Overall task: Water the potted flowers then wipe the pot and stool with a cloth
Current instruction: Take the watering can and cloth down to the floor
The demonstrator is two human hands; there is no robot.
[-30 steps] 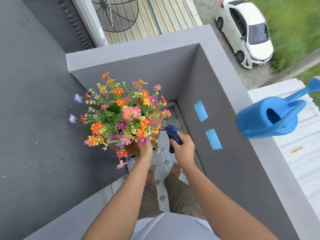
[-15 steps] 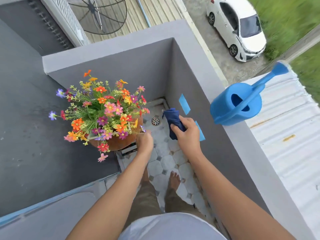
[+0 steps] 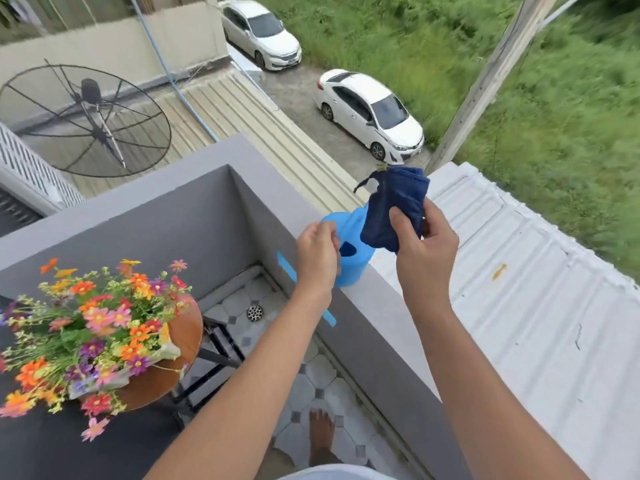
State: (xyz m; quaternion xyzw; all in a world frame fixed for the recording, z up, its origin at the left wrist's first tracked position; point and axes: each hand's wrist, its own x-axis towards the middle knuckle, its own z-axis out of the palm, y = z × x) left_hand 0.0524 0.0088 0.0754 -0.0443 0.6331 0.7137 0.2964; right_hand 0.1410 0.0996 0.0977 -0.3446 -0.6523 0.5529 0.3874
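Note:
A bunch of bright mixed flowers [image 3: 93, 337] fills a pot at the lower left; the pot itself is hidden under them. It stands on a round brown stool [image 3: 187, 337] with black legs. My right hand [image 3: 424, 245] is raised over the parapet and grips a dark blue cloth [image 3: 391, 209]. My left hand [image 3: 317, 252] hovers beside it with fingers curled, holding nothing, in front of the blue watering can [image 3: 349, 251]. The can stands on the grey parapet and is partly hidden by cloth and hand.
The grey parapet wall [image 3: 388, 317] runs diagonally on the right, marked with blue tape [image 3: 285, 266]. Beyond it lies a white corrugated roof [image 3: 536, 306]. The tiled balcony floor has a drain [image 3: 255, 312]. My bare foot [image 3: 322, 436] stands below. A dark wall closes the left side.
Both hands rose from beside the pot up to the parapet by the watering can, the right one carrying the cloth. The view tilted up and the flowers slid to the lower left.

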